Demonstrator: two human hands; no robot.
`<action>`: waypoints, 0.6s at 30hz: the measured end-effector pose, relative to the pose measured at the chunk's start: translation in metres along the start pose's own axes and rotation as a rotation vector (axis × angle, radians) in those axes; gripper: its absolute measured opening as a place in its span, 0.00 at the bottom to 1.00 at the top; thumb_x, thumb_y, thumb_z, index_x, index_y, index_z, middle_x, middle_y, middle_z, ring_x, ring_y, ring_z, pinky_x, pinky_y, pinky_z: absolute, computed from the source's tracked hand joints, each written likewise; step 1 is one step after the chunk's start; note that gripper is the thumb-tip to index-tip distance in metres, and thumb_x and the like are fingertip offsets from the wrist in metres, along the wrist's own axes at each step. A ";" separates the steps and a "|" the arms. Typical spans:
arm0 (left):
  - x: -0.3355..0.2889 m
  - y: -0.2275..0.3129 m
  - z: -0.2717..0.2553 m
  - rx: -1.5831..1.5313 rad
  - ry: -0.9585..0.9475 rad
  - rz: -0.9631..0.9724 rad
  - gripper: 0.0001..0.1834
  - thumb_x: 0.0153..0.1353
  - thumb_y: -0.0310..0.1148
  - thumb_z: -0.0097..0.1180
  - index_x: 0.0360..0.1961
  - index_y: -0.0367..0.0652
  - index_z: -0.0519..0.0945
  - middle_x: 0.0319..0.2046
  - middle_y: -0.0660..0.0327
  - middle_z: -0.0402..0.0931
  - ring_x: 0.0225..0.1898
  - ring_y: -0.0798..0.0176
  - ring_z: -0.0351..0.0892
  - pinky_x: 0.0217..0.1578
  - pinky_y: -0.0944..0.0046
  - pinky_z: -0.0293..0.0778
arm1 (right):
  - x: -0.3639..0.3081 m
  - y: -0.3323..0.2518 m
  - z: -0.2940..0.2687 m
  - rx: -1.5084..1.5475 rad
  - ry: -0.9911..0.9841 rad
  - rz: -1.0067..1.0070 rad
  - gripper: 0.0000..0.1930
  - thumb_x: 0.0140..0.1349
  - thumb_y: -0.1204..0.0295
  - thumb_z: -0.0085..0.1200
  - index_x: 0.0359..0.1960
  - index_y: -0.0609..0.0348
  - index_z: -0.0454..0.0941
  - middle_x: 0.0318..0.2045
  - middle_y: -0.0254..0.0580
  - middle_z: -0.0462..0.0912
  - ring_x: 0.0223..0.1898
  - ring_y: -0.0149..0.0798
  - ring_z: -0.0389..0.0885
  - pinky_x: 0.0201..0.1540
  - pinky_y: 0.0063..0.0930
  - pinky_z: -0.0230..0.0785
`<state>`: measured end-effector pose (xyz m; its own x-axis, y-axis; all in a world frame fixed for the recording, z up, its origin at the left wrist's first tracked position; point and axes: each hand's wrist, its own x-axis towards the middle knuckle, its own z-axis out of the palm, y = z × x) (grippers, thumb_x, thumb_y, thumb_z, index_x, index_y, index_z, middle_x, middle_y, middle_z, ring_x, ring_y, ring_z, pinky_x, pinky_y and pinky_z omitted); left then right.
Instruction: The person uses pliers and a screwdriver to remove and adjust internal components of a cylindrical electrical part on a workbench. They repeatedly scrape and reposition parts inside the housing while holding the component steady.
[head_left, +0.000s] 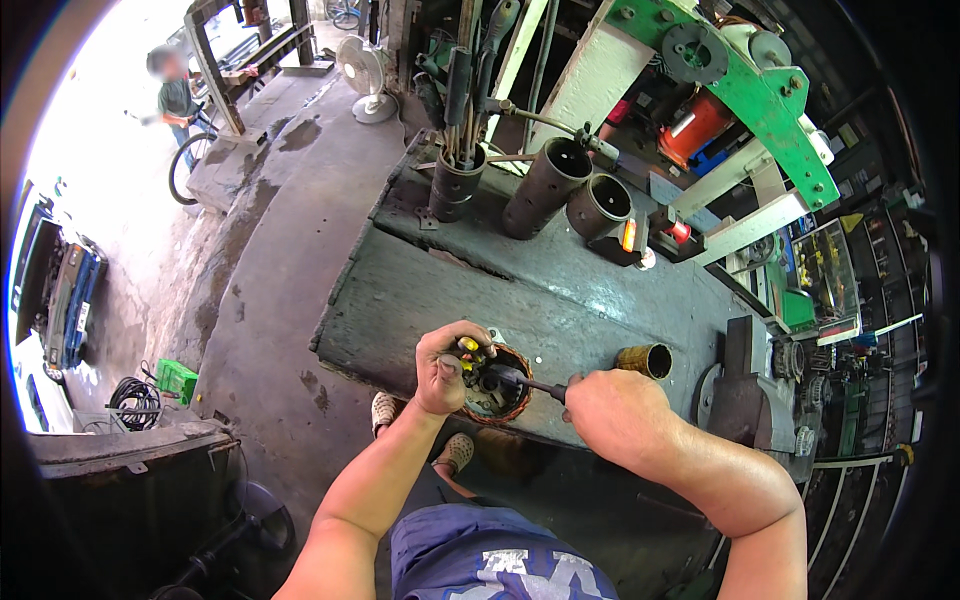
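In front of me, at the near edge of the workbench, is a round metal part [523, 398] with a reddish-brown rim and a dark, cluttered inside. My left hand [440, 372] is at its left side, fingers curled round a small yellow-and-black piece [468, 346] whose kind I cannot make out. From the right, my right hand [620, 415] grips a dark-shafted tool [540, 386] in a closed fist. Its handle is hidden in the fist, and its dark end reaches into the round part, close to my left fingers.
A short brown cylinder [645, 360] lies on the workbench [440, 290] to the right. Farther back are dark metal tubes [548, 187] and a holder [457, 185] full of tools. A green-and-white frame [745, 95] rises behind. A fan [365, 75] and another person [175, 95] are at far left.
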<state>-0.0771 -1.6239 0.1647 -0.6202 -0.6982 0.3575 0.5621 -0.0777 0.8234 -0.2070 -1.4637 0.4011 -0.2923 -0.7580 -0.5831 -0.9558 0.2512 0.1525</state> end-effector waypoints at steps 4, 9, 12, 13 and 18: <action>0.000 -0.006 -0.001 0.031 -0.001 0.016 0.56 0.69 0.86 0.58 0.45 0.29 0.86 0.40 0.50 0.88 0.43 0.56 0.90 0.48 0.57 0.85 | 0.001 -0.001 0.000 0.007 -0.014 -0.001 0.06 0.67 0.75 0.67 0.38 0.60 0.96 0.38 0.49 0.97 0.41 0.53 1.00 0.40 0.46 0.93; 0.001 -0.010 0.003 0.053 0.001 0.081 0.54 0.73 0.85 0.55 0.46 0.31 0.88 0.38 0.54 0.89 0.39 0.60 0.91 0.44 0.60 0.84 | 0.000 -0.002 -0.001 -0.010 -0.018 -0.009 0.06 0.67 0.74 0.67 0.38 0.60 0.96 0.38 0.49 0.97 0.41 0.52 1.00 0.40 0.45 0.93; 0.001 -0.011 0.004 0.079 -0.004 0.089 0.53 0.73 0.84 0.56 0.46 0.32 0.88 0.37 0.55 0.89 0.39 0.60 0.91 0.44 0.60 0.84 | 0.000 -0.001 0.000 -0.004 0.000 -0.015 0.06 0.67 0.75 0.67 0.38 0.59 0.96 0.37 0.48 0.97 0.42 0.52 1.00 0.41 0.44 0.93; 0.001 -0.010 0.004 0.063 -0.007 0.067 0.54 0.72 0.84 0.57 0.46 0.31 0.88 0.38 0.53 0.89 0.40 0.59 0.91 0.45 0.59 0.84 | 0.000 -0.001 0.001 0.000 -0.007 -0.021 0.07 0.70 0.70 0.67 0.40 0.60 0.94 0.36 0.50 0.96 0.41 0.53 1.00 0.41 0.46 0.93; 0.004 -0.009 0.000 0.051 -0.045 0.023 0.54 0.71 0.84 0.60 0.46 0.29 0.87 0.39 0.51 0.88 0.41 0.57 0.90 0.46 0.58 0.84 | 0.002 0.000 0.005 -0.037 -0.003 -0.040 0.14 0.77 0.60 0.67 0.45 0.61 0.90 0.37 0.51 0.95 0.38 0.55 0.98 0.40 0.48 0.91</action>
<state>-0.0846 -1.6253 0.1587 -0.6324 -0.6666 0.3947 0.5483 -0.0252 0.8359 -0.2075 -1.4622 0.3959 -0.2536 -0.7654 -0.5914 -0.9673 0.1981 0.1585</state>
